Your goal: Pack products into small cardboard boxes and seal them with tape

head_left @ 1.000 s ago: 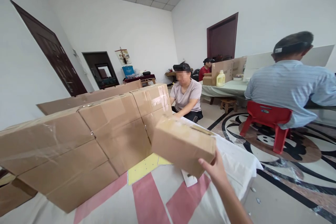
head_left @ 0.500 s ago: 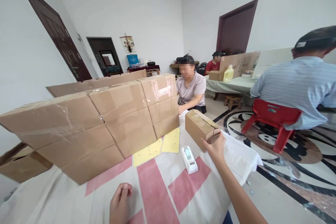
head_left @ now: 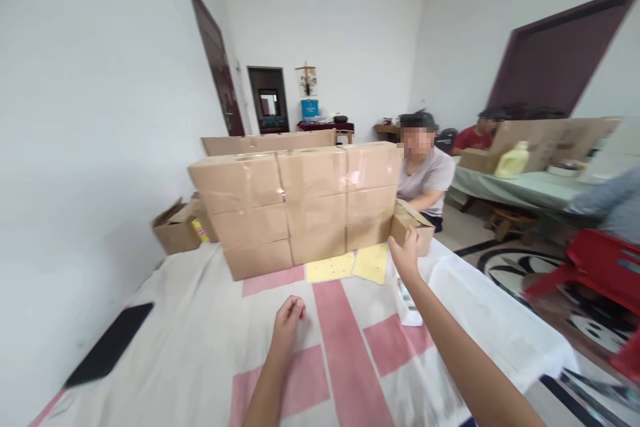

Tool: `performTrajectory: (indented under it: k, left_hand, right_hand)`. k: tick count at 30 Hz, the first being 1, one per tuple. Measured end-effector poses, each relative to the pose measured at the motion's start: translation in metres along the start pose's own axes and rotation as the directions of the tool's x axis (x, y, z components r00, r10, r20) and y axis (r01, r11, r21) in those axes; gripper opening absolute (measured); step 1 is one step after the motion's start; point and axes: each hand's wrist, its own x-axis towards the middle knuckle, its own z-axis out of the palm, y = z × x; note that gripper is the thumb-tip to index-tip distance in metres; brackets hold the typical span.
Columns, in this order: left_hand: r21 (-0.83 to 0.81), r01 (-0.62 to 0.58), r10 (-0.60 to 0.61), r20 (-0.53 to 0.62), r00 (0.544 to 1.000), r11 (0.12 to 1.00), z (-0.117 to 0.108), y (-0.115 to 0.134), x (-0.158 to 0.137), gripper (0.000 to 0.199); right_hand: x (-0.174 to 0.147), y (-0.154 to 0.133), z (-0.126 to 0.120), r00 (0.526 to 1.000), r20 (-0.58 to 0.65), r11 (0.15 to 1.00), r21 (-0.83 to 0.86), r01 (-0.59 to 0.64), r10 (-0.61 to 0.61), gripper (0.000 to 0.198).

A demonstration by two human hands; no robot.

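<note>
My left hand (head_left: 289,313) rests over the striped tablecloth (head_left: 350,353), fingers loosely curled with nothing visible in them. Stretched forward, my right hand (head_left: 406,255) is at the near end of a small cardboard box (head_left: 421,237), thumb and fingers apart; the exact contact is blurred. A white handheld device (head_left: 407,307) with a small screen lies just below that hand, partly covered by my forearm. Two yellow sheets, one to the left (head_left: 330,268) and one to the right (head_left: 371,263), lie before a wall of stacked cardboard boxes (head_left: 315,207).
A person (head_left: 425,173) sits beyond the small box. To the left are an open carton (head_left: 175,227) and a black flat object (head_left: 110,345). On the right, a red chair (head_left: 607,280) stands near another table (head_left: 520,188) bearing a pale yellow jug (head_left: 513,160).
My view has swung left, bringing the black flat object into sight. The small box sits farther away, by the stack's right end, with my right hand still at its near end.
</note>
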Motion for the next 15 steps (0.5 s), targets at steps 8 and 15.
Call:
performTrajectory:
  k: [8, 15]
  left_hand:
    - [-0.011, -0.046, 0.042, -0.222, 0.974, 0.999, -0.160, 0.009, 0.030, 0.038]
    - [-0.018, -0.034, 0.020, -0.504, 0.864, 0.999, -0.266, -0.028, 0.105, 0.039]
  right_hand:
    - [-0.158, -0.179, 0.139, 0.785, 0.271, 0.775, 0.508, 0.375, -0.557, 0.030]
    - [-0.280, -0.273, 0.296, 0.563, 0.539, 0.738, 0.643, 0.205, -0.627, 0.038]
